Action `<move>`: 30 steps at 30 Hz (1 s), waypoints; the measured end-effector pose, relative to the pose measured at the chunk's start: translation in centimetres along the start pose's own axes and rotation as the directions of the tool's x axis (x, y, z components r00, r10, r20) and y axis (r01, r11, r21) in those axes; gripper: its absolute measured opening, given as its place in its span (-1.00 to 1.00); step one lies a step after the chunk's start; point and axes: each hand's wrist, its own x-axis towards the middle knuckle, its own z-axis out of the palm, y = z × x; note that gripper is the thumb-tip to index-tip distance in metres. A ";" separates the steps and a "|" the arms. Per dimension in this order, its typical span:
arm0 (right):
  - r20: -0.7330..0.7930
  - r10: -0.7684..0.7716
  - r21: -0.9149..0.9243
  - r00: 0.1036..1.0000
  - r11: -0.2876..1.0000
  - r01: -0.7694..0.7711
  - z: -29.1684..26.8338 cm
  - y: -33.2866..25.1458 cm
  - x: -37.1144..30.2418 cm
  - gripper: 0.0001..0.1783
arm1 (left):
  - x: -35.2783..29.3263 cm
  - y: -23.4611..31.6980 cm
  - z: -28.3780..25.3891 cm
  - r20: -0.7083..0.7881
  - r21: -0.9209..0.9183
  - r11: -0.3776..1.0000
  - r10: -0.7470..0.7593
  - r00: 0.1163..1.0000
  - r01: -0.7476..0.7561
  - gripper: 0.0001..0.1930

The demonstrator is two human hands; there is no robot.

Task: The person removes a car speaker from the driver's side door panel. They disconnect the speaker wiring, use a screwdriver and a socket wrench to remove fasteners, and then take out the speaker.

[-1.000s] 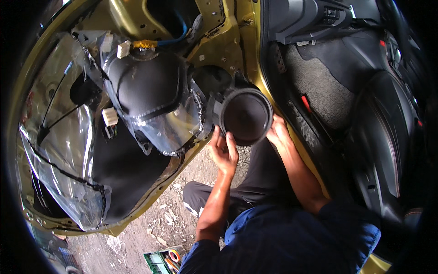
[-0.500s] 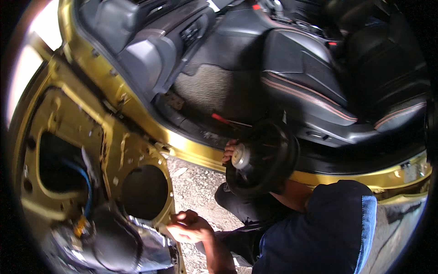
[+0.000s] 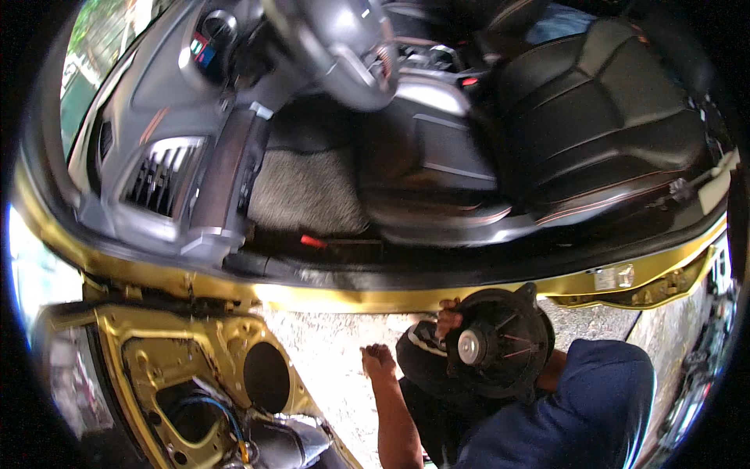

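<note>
Black car seats [image 3: 601, 117] beyond a gold sill [image 3: 359, 299] | I see the right hand [image 3: 449, 319] clasping a round black speaker [image 3: 506, 348] | left hand [image 3: 379, 360] loosely curled; contents I can't tell.

Right hand [image 3: 448, 318] gripping a round black speaker [image 3: 508, 344] beside an open car [image 3: 367, 299].
Curled left hand [image 3: 378, 360] between the speaker and the gold door [image 3: 230, 352].

The dark car floor [image 3: 312, 129] bears a grey mat [image 3: 305, 187]; at the mat's door-side edge lies a red object [image 3: 314, 241], perhaps a tool handle.
</note>
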 end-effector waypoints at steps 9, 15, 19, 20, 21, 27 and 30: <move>0.154 -0.185 -0.107 0.971 0.973 0.203 5.1 -9.8 0.3 -0.82 | -7.1 -0.9 8.7 0.298 0.282 0.952 0.034 0.954 -0.122 -0.83; 0.559 -0.051 -0.137 0.828 0.979 0.153 0.8 -21.6 11.0 -0.79 | -13.9 -4.7 17.1 0.449 0.347 0.803 0.312 0.837 -0.485 -0.61; 0.592 -0.196 0.077 0.782 0.979 0.187 -3.3 -24.2 17.6 -0.76 | -17.6 -8.7 25.8 0.669 0.303 0.734 0.290 0.685 -0.607 -0.69; 0.567 -0.231 0.101 0.790 0.972 0.212 -4.1 -24.5 18.4 -0.76 | -18.0 -9.8 28.3 0.710 0.331 0.666 0.290 0.641 -0.669 -0.71; 0.527 -0.259 0.115 0.809 0.965 0.234 -4.6 -24.7 18.9 -0.76 | -18.3 -11.0 30.8 0.742 0.335 0.640 0.273 0.612 -0.692 -0.73; 0.290 -0.351 0.168 0.891 0.935 0.313 -3.9 -25.6 19.5 -0.75 | -13.2 -19.8 49.5 0.914 0.383 0.222 0.051 0.403 -0.897 -0.75; 0.193 -0.364 0.193 0.911 0.925 0.328 -2.3 -26.3 19.8 -0.74 | -8.6 -25.0 59.3 0.962 0.267 0.134 -0.095 0.255 -0.954 -0.75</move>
